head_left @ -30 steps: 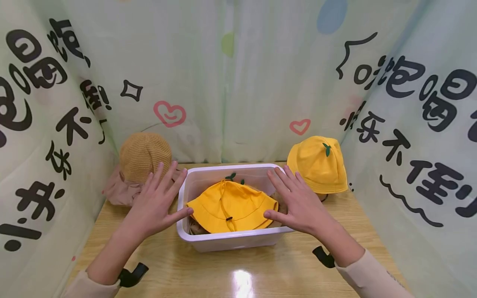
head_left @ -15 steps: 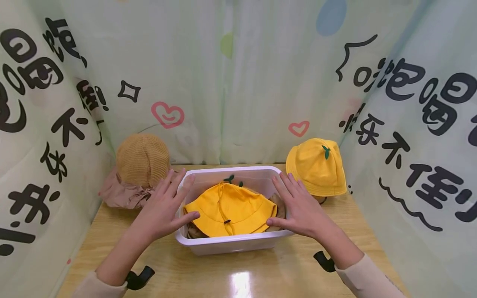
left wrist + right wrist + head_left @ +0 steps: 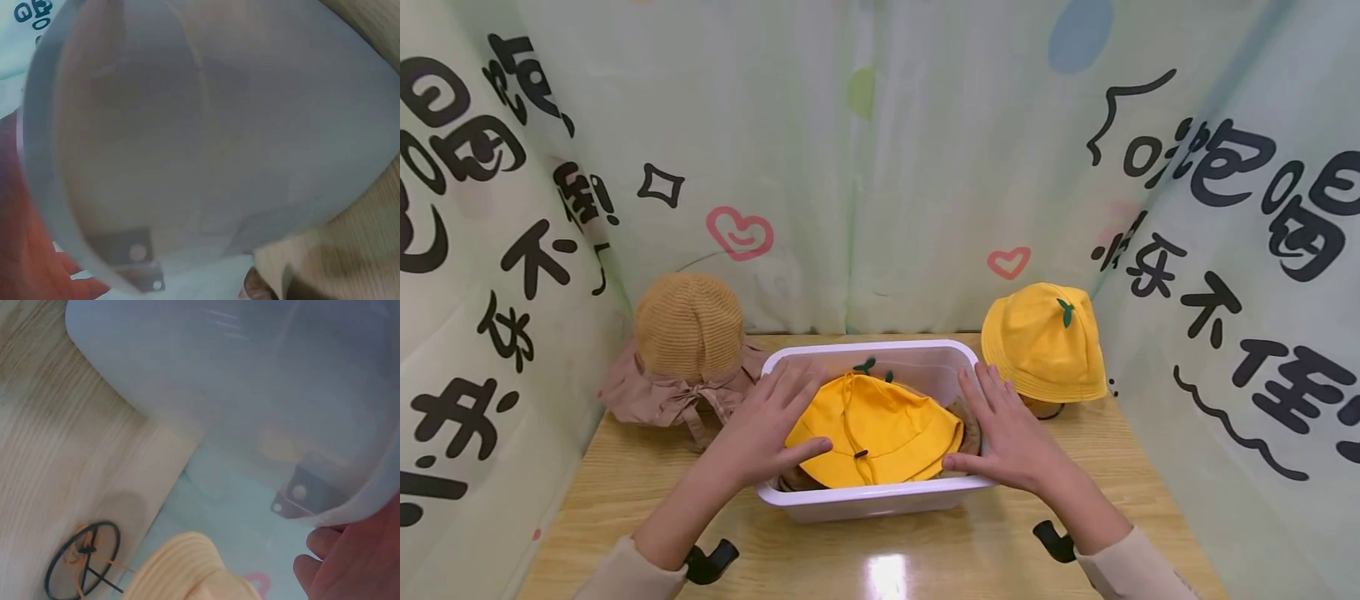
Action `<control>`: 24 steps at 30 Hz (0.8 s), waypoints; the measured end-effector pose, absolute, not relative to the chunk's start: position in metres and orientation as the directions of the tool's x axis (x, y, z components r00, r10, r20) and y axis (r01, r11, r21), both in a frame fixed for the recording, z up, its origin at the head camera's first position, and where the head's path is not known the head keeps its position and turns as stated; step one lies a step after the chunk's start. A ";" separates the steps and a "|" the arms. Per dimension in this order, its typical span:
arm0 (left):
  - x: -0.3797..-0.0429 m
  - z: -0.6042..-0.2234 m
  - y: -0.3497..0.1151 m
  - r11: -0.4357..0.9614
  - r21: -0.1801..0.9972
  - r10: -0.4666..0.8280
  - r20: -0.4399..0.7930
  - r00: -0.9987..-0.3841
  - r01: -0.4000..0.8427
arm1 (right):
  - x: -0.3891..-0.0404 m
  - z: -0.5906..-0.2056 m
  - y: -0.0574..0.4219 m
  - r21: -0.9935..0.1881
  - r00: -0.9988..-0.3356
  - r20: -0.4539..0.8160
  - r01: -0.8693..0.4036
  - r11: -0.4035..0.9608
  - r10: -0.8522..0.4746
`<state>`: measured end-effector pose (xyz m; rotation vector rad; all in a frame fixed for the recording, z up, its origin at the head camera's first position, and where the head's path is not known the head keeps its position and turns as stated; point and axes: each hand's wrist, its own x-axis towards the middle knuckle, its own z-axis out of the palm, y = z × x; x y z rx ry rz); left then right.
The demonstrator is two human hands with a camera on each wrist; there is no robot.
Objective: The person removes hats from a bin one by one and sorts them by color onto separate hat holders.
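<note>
A white plastic bin (image 3: 880, 497) stands on the table with a yellow bucket hat (image 3: 891, 433) lying in it, its cord and black toggle on top. Brown fabric (image 3: 967, 421) shows beneath the hat, and small green sprouts (image 3: 867, 365) stick up behind it. My left hand (image 3: 767, 429) spreads over the bin's left end, thumb above the hat's left side. Over the right end my right hand (image 3: 1011, 433) is likewise spread, thumb close to the hat's right edge. Both wrist views show the bin's end walls, with the left hand (image 3: 28, 244) and right hand (image 3: 365, 562) at the rim.
Behind the bin on the left sits a tan knitted hat (image 3: 688, 325) with a pink cloth brim (image 3: 651, 387). Another yellow hat (image 3: 1045, 342) stands back right, near a black wire stand (image 3: 84, 550). Printed curtains (image 3: 850, 208) enclose the wooden table (image 3: 820, 558).
My left hand has moved right, from beside the bin's left rim to over its left end. The right hand has lowered slightly. The hats and bin keep their places.
</note>
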<state>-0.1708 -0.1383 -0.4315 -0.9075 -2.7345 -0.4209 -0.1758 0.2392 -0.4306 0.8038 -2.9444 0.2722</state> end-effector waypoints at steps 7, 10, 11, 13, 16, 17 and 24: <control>-0.175 -0.441 -0.122 0.747 0.249 0.563 0.256 -0.786 0.617 | -0.173 -0.437 0.241 -0.191 -0.873 0.090 -0.487 0.852 -0.478; -0.178 -0.446 -0.117 0.741 0.238 0.578 0.252 -0.777 0.628 | -0.172 -0.438 0.240 -0.206 -0.877 0.081 -0.479 0.853 -0.473; -0.179 -0.448 -0.115 0.743 0.225 0.581 0.251 -0.774 0.631 | -0.172 -0.438 0.240 -0.210 -0.877 0.082 -0.479 0.852 -0.473; -0.181 -0.450 -0.113 0.747 0.202 0.586 0.249 -0.771 0.633 | -0.172 -0.439 0.239 -0.214 -0.877 0.084 -0.479 0.851 -0.473; -0.183 -0.451 -0.109 0.756 0.183 0.590 0.224 -0.776 0.628 | -0.172 -0.439 0.239 -0.222 -0.879 0.083 -0.475 0.852 -0.469; -0.184 -0.451 -0.108 0.759 0.182 0.590 0.213 -0.779 0.625 | -0.172 -0.440 0.239 -0.225 -0.879 0.084 -0.475 0.851 -0.469; -0.193 -0.452 -0.096 0.787 0.200 0.581 0.081 -0.810 0.584 | -0.173 -0.442 0.241 -0.242 -0.883 0.082 -0.468 0.850 -0.462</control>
